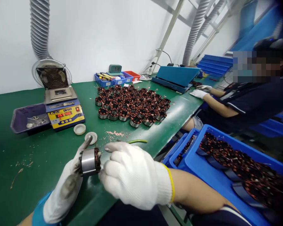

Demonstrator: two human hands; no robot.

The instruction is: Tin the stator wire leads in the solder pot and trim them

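My left hand, in a white glove with dark-stained fingers, is closed around a motor stator. The stator has a silver metal ring and copper windings, and its wire side faces right. Close against that side is my right hand, in a white glove with a yellow cuff edge. Its fingers are curled in toward the windings, and their tips are partly hidden. Whatever they pinch I cannot make out. Just beyond my hands are two small round white dishes, pinkish scraps and a green-handled tool.
Many stators stand grouped on the green table. A yellow-and-blue solder pot with a fan stands left, beside a purple tray. Blue bins of stators sit at right. A co-worker works beyond.
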